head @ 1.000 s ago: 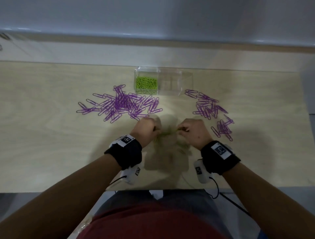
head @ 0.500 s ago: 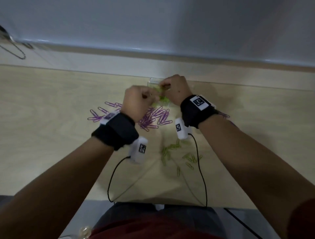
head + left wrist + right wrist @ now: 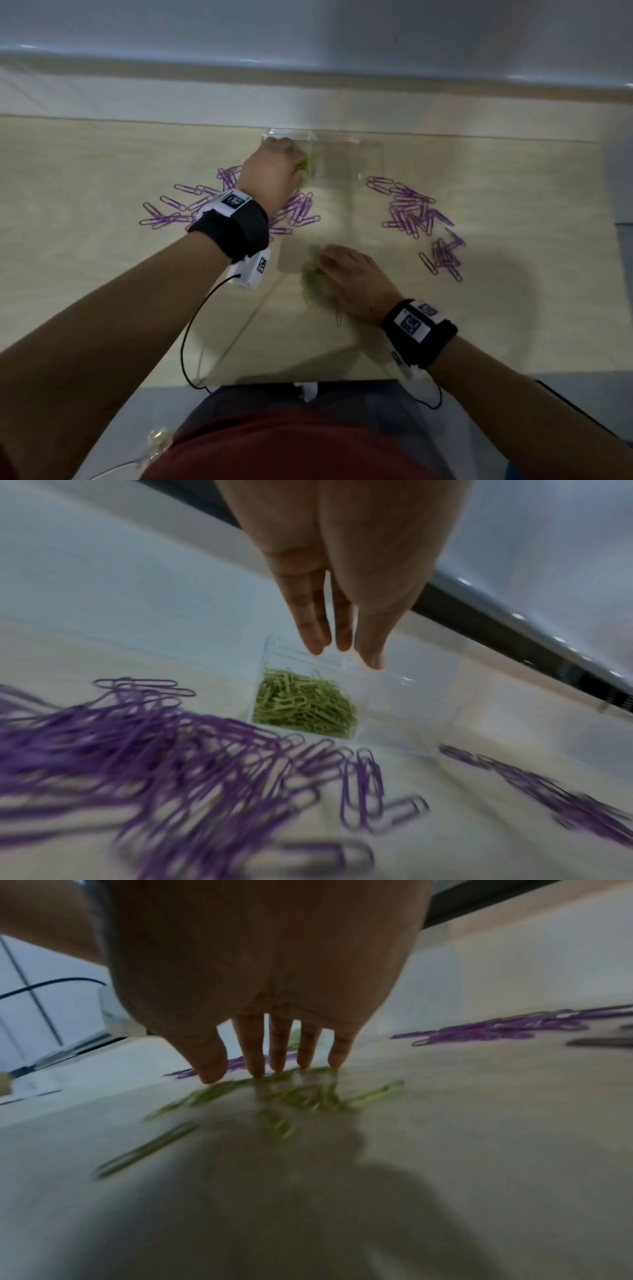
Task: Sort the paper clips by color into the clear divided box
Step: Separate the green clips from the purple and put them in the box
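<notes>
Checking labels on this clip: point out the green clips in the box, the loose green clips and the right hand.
green clips in the box [image 3: 304,710]: left wrist view, pile's middle.
loose green clips [image 3: 308,1096]: right wrist view, cluster's middle.
right hand [image 3: 356,281]: head view, back of hand.

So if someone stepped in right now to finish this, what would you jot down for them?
Left hand: open, fingers straight above the clear divided box, holding nothing.
Right hand: open, fingertips down on the loose green clips near the table's front edge.
Done: a heap of green clips fills the box's left compartment; the others look empty.
Left: the loose green ones, then both purple piles, left and right of the box, into another compartment.
</notes>
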### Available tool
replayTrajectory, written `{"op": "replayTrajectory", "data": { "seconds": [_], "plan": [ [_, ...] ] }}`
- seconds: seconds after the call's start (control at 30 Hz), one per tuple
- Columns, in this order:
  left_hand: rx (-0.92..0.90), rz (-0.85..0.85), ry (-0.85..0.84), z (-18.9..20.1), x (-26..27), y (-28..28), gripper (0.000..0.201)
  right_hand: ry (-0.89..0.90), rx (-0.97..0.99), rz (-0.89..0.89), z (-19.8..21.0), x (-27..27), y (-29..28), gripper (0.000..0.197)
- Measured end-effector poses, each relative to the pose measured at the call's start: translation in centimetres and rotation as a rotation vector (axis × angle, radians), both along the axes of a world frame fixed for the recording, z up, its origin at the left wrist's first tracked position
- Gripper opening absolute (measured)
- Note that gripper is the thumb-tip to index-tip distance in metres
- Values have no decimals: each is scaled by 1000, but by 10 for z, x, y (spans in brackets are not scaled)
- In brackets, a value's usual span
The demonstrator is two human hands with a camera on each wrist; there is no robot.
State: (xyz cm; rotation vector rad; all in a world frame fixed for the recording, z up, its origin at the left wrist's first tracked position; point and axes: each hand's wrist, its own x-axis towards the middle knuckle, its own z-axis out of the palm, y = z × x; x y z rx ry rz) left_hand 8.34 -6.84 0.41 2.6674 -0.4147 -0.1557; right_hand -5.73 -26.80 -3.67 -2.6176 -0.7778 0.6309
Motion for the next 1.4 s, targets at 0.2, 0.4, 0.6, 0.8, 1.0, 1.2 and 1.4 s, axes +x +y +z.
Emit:
{"op": "replayTrajectory", "data": {
  "seconds": [0.2, 0.4, 0.6, 0.8, 1.0, 1.2, 1.4],
  "plan": [
    [-262, -282, 442, -13, -91, 16, 46, -6, 61, -125, -1, -28, -32, 62],
    [50, -359, 408, -46, -132, 15, 96, 94, -72, -373, 8, -32, -68, 103],
    [-30, -282, 371, -54, -151, -17, 83, 110, 96, -368, -5, -38, -34, 60],
    [-116, -189, 325, -53, -151, -32, 46, 84, 125, -340, -17, -32, -6, 26],
    [-2, -307, 269, -45, -144, -36, 27, 43, 62, -294, -11, -21, -5, 26],
    [198, -416, 206, -33, -131, -39, 44, 34, 66, -204, -4, -12, -5, 41],
    [196, -362, 123, -46, -128, -30, 37, -120, 98, -205, -3, -5, -9, 33]
  ]
}}
